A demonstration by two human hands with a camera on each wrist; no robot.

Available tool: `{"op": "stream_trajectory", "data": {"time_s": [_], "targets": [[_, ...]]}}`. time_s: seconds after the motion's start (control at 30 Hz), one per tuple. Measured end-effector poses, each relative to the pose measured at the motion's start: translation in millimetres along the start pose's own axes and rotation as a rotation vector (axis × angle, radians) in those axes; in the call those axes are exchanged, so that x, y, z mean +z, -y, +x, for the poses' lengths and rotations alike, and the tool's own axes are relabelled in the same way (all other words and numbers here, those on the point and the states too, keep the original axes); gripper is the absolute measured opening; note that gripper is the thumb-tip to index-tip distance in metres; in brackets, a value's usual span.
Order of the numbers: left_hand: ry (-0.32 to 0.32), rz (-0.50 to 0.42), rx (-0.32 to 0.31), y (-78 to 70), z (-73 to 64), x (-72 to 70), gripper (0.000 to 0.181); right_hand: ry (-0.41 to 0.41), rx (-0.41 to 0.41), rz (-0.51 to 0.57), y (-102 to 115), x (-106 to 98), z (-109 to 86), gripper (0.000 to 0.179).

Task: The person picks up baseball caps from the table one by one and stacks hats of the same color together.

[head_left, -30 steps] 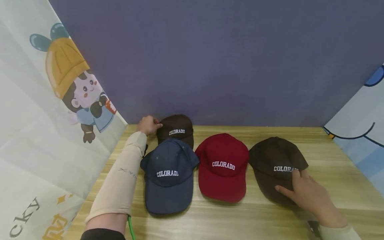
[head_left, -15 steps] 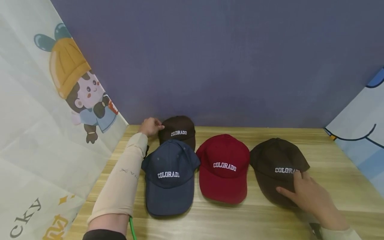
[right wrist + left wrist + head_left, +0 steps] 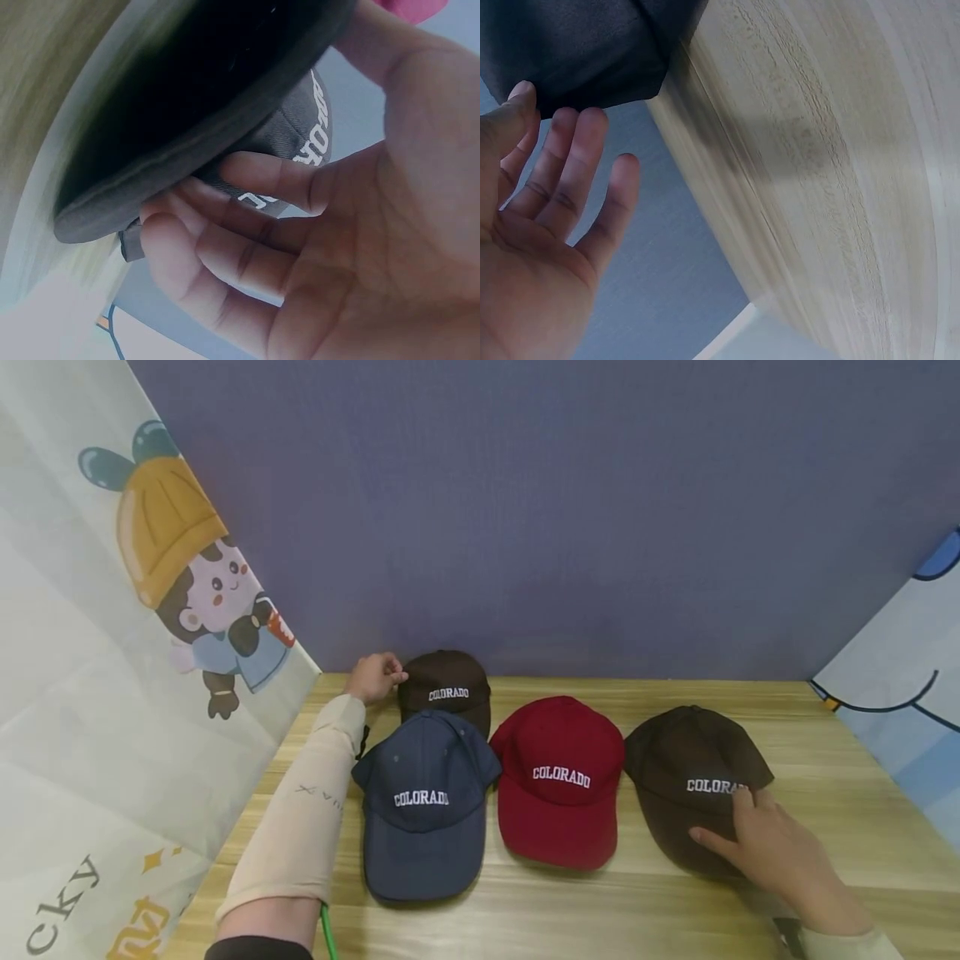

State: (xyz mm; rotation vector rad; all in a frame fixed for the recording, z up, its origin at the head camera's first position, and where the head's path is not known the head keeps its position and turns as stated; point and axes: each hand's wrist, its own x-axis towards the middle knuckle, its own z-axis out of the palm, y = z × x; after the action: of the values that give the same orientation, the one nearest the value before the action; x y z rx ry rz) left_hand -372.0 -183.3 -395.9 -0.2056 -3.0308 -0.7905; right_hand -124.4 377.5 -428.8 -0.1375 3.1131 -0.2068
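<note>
Several baseball caps lettered COLORADO lie on the wood-grain table. My left hand (image 3: 375, 677) is at the left edge of the rear dark brown cap (image 3: 444, 675), pinching its cloth (image 3: 577, 52) between thumb and index finger; the other fingers are spread loosely below. My right hand (image 3: 780, 847) holds the brim of the right-hand dark brown cap (image 3: 690, 752), thumb on one side and bent fingers (image 3: 247, 255) on the other, covering the end of the lettering. Between them lie a navy cap (image 3: 423, 852), overlapping the rear cap's front, and a red cap (image 3: 558, 827).
A grey-blue panel (image 3: 562, 527) rises behind the table (image 3: 555, 918). Printed sheets hang at the left (image 3: 90, 693) and right (image 3: 907, 693). The caps stand close together in a row, the navy and red ones nearly touching. A green cord (image 3: 327, 931) hangs by the left forearm.
Both hands keep their places on the two brown caps. The whole view shifts slightly with the head; the caps stay where they were.
</note>
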Motion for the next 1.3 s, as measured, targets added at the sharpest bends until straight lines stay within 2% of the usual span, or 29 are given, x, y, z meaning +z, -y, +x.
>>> {"op": "stream_trajectory", "data": {"time_s": [0.1,0.6,1.03,1.3], "targets": [[-0.012,-0.009,0.011,-1.2,-0.7,-1.5,0.021,-0.008,-0.003,-0.003,-1,0,-0.8,0.105],[-0.184,-0.053,0.124,-16.3,-2.6,-10.8,0.016,-0.014,-0.011,-0.008,-3,0,-4.6,0.104],[-0.445,-0.030,0.227,-39.9,-13.7,-25.6,0.013,-0.017,-0.010,-0.008,-7,-2,-3.3,0.105],[-0.614,-0.052,0.320,-57.5,-19.7,-35.6,0.015,-0.008,-0.008,-0.006,-7,-4,-4.7,0.105]]}}
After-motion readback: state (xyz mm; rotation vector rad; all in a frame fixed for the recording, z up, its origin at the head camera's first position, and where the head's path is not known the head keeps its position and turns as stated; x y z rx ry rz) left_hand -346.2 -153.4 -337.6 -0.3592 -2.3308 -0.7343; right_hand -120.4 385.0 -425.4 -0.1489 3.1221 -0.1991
